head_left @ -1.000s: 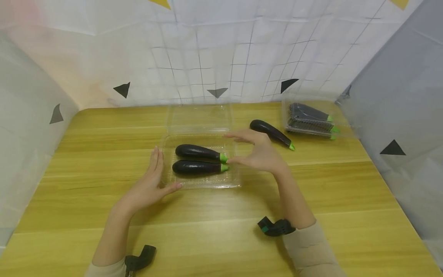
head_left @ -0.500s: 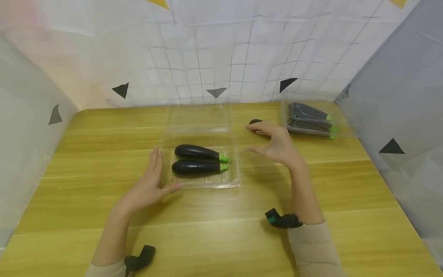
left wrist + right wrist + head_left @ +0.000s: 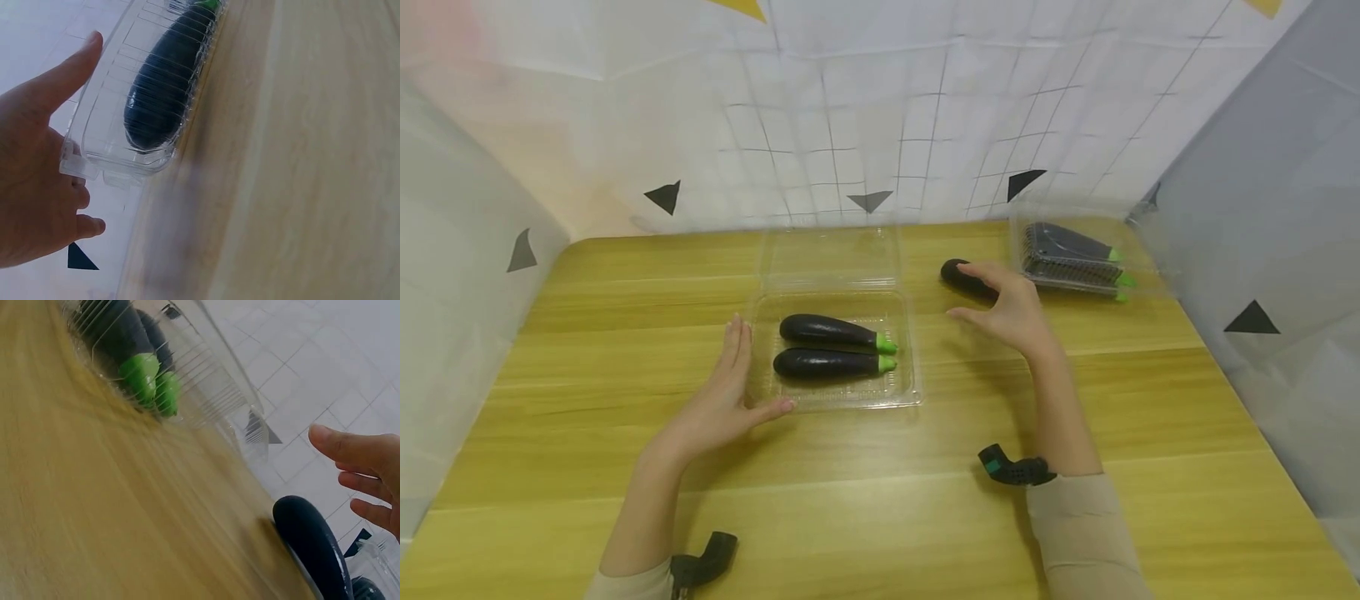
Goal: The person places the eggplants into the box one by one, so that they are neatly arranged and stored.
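Note:
In the head view, two dark eggplants with green stem ends, the back eggplant [image 3: 823, 329] and the front eggplant [image 3: 820, 363], lie side by side in a clear hinged plastic box [image 3: 912, 358]. Its lid [image 3: 831, 254] is folded back. My left hand [image 3: 711, 417] touches the box's left side with straight fingers, the thumb along the front edge; the left wrist view shows this hand [image 3: 44, 162] against the box corner. My right hand [image 3: 1011, 312] hovers over a loose eggplant [image 3: 961, 279], thumb and fingers spread, partly hiding it. A gap separates hand [image 3: 369, 469] and eggplant [image 3: 312, 544] in the right wrist view.
At the back right stands another clear plastic box [image 3: 1018, 237] with several eggplants [image 3: 1071, 250] inside. White sheeting [image 3: 865, 108] walls the back and sides of the wooden table [image 3: 850, 517].
My right hand has left the box's right end and moved right, over the loose eggplant, with thumb and fingers drawing slightly closer together. The left hand has stayed at the box.

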Demonstrator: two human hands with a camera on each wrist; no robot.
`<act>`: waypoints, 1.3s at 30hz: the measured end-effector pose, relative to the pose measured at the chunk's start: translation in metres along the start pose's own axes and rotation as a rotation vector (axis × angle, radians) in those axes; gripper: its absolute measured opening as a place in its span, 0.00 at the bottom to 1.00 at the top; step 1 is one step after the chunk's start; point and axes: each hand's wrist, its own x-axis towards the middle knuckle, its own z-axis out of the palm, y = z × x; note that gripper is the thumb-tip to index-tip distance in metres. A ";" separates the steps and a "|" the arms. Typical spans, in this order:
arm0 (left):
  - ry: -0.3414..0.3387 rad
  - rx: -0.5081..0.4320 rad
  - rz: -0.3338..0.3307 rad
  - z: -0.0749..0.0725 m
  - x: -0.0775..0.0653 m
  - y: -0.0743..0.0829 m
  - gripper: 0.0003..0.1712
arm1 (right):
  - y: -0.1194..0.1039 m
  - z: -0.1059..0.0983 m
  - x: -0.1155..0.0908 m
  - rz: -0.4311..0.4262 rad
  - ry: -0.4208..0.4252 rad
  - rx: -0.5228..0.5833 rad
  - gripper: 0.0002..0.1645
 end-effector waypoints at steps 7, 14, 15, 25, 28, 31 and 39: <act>-0.003 0.001 0.001 0.000 0.001 -0.002 0.70 | 0.013 0.004 0.001 0.057 0.037 -0.102 0.36; -0.009 -0.006 -0.001 0.000 0.000 -0.001 0.70 | 0.021 0.007 0.001 0.146 -0.011 -0.188 0.37; -0.009 -0.006 -0.003 0.000 0.000 -0.001 0.70 | 0.021 0.007 0.000 0.160 -0.027 -0.202 0.37; -0.015 -0.018 -0.012 0.000 0.000 0.000 0.70 | 0.015 0.008 -0.002 0.315 -0.129 -0.290 0.32; -0.013 -0.021 -0.011 0.000 0.001 0.000 0.70 | 0.015 0.008 -0.003 0.320 -0.128 -0.296 0.32; -0.011 -0.028 -0.011 0.000 0.001 0.000 0.70 | 0.015 0.008 -0.002 0.319 -0.130 -0.293 0.32; -0.011 -0.024 -0.017 0.000 0.000 0.001 0.70 | 0.005 0.004 0.000 0.231 -0.074 -0.238 0.31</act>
